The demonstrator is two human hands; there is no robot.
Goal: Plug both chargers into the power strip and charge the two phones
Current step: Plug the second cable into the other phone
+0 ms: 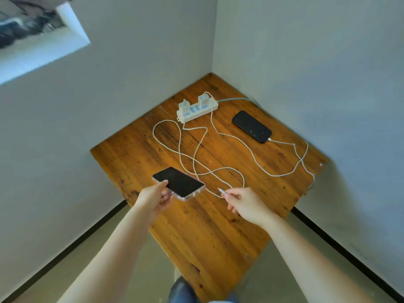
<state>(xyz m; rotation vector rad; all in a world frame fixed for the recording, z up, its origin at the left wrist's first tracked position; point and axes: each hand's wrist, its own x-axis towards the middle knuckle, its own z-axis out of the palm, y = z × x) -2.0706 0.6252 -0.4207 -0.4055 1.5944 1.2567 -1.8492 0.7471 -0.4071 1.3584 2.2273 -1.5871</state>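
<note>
A white power strip (pixel 197 110) lies at the far end of the wooden table (pixel 209 232), with two white chargers (pixel 202 99) plugged into it. A black phone (pixel 251 126) lies at the right with a white cable in its near end. My left hand (pixel 156 196) holds a second phone in a clear case (pixel 179 183) just above the table, screen up. My right hand (pixel 244 204) pinches the free plug of the other cable (pixel 221 190), its tip a short gap from that phone's right end. The cable loops across the table back to the strip.
The table stands in a corner between two grey walls (pixel 306 51). The strip's grey power cord (pixel 238 99) runs off toward the right wall. Bare floor and black skirting show on both sides of the table. A picture (pixel 32 36) hangs upper left.
</note>
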